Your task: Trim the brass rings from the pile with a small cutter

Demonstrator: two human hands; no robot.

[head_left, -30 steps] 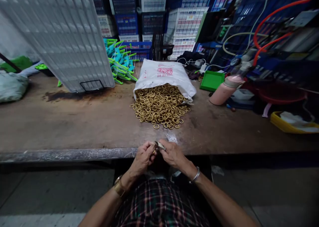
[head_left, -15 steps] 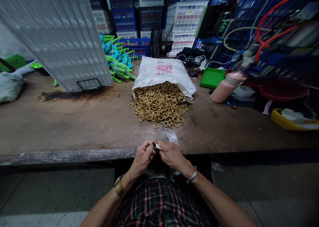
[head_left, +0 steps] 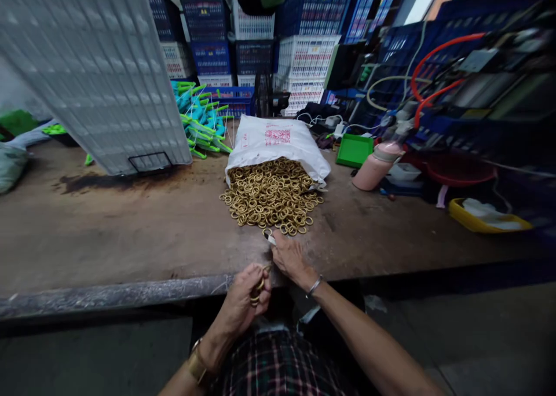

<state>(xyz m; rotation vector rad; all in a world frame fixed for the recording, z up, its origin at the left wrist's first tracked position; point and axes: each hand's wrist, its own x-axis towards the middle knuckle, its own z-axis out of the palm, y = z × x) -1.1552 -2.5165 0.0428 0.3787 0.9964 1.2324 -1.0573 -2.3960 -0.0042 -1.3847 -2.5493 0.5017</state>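
Observation:
Gold-coloured rings (head_left: 269, 196) spill from a white sack (head_left: 282, 132) onto the workbench. My left hand (head_left: 244, 294) is closed at the bench's front edge, with several gold rings (head_left: 257, 293) gripped in its curled fingers. Farther forward, my right hand (head_left: 290, 258) pinches a small black-and-white tool (head_left: 270, 239); its exact kind is too small to tell. The tool's dark tip is at a single ring (head_left: 266, 231) on the near side of the pile. Whether it touches that ring I cannot tell.
A grey ribbed plastic panel (head_left: 99, 77) stands at the left, beside green and turquoise plastic pieces (head_left: 204, 121). Toward the right are a green tray (head_left: 355, 150), a pink bottle (head_left: 377, 167) and a yellow tray (head_left: 486, 225). Stacked crates (head_left: 308, 57) line the back.
My hands, together at the bench edge before, are now apart. The right has reached forward to the pile with the tool; the left has turned, showing the rings. The camera view has shifted.

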